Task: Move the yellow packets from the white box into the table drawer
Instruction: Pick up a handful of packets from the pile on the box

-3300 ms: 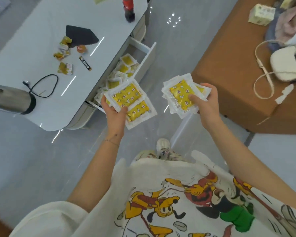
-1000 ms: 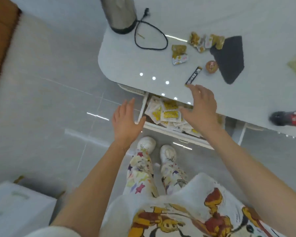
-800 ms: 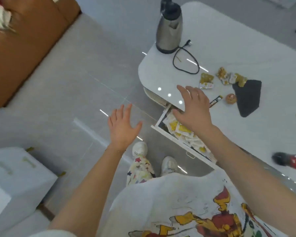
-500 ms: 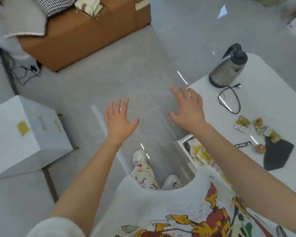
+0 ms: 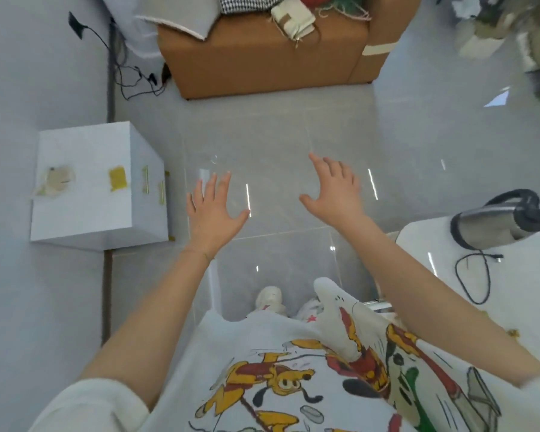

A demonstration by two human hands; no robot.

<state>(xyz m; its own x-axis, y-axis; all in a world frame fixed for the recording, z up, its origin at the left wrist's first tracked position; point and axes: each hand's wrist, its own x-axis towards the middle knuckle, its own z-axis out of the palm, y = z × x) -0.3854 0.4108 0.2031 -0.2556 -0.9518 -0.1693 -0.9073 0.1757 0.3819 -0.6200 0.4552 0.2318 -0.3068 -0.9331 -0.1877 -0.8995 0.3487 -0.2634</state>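
- Your left hand and right hand are both empty, fingers spread and palms down, held out over the floor tiles.
- A few seconds ago each hand gripped a stack of yellow packets. A second ago the hands were bare above the open drawer with packets lying in it, so that load looks delivered.
- You have turned away from the table. Only its corner, with the kettle and a black cable, shows at your right. The drawer and the yellow packets are out of sight now.
- The white box has come further into view on your left and stands on the floor, well apart from your left hand.
- From here the box's top looks flat and shut, with a yellow patch on it. I cannot tell whether packets remain inside.
- Your likely next step is to reach the box for another load.
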